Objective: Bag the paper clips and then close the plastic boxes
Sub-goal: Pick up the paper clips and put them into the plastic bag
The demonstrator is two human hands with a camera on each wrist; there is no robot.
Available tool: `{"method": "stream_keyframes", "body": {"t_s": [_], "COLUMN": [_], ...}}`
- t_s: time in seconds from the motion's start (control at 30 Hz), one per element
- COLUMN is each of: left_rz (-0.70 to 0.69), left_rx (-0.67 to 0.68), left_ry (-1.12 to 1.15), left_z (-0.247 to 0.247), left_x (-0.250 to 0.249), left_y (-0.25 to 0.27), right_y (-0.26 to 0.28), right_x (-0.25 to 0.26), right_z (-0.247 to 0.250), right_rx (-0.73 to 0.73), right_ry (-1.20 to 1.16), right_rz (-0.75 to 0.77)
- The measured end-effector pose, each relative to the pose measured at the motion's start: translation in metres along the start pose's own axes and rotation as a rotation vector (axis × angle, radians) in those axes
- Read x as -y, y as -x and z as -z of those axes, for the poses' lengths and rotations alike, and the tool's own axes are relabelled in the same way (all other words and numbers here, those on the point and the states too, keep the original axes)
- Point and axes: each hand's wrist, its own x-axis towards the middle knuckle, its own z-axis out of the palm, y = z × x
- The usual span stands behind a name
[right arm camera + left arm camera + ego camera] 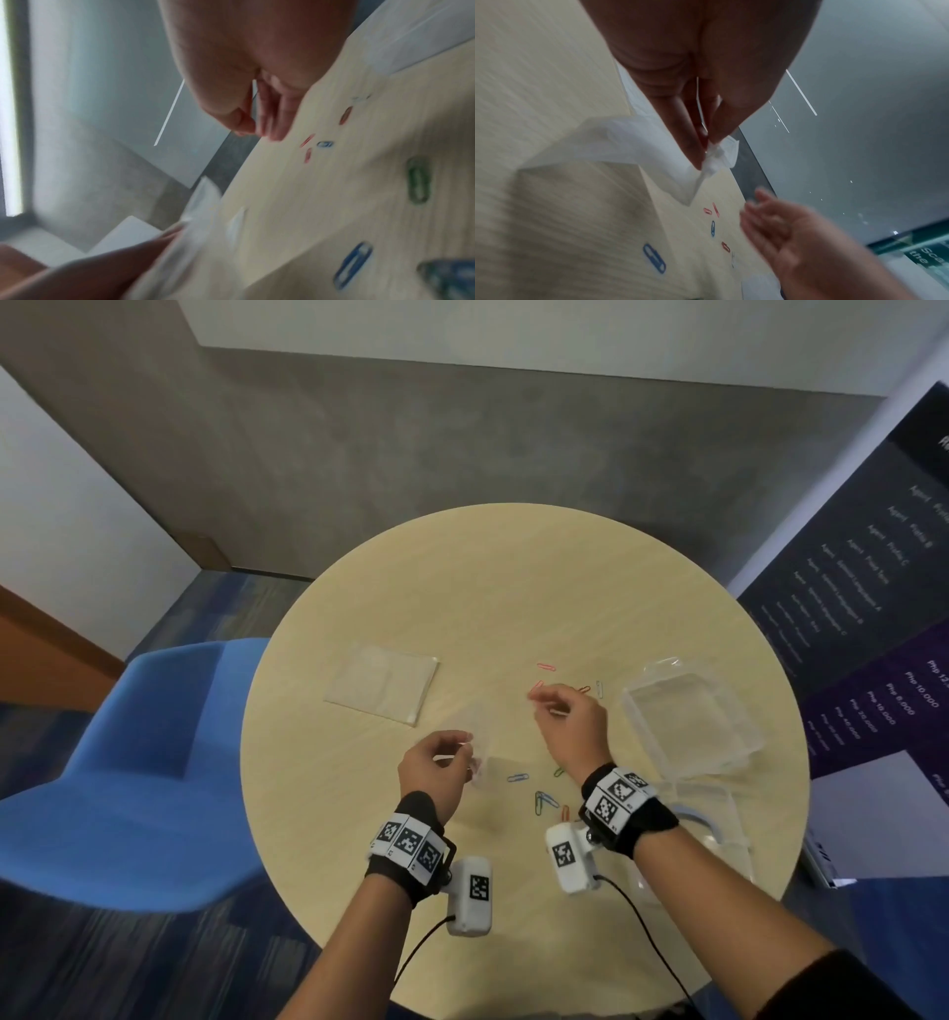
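My left hand [464, 752] pinches the top edge of a small clear bag [480, 742], which hangs just above the round table; the left wrist view shows thumb and finger squeezing the crumpled bag rim [713, 156]. Right of it, my right hand [539, 698] hovers over red paper clips [546, 667] with its fingers loosely curled and nothing visibly between them [254, 130]. Blue clips [544, 801] and a green clip [417, 180] lie scattered between my wrists. An open clear plastic box [637, 711] sits at the right. A second clear box [719, 819] lies behind my right wrist.
A flat stack of clear bags [382, 683] lies left of centre on the table [513, 582]. A blue chair [128, 762] stands against the table's left side. A dark printed banner [873, 608] stands close on the right.
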Motion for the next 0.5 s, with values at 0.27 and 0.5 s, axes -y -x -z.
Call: {"method": "stream_keyframes", "body": {"t_s": [0.27, 0.5], "left_rz": [0.004, 0.033], "left_rx": [0.013, -0.012], "left_ry": [0.020, 0.014], "left_z": [0.016, 0.031], "left_x": [0.008, 0.020], "left_y": [-0.001, 0.000], "right_y": [-0.063, -0.090], "right_x": [-0.061, -0.050], "right_z": [-0.028, -0.066], "right_rx": [0.053, 0.155], "right_ry": [0.708, 0.767], "right_rz": [-0.349, -0.120]}}
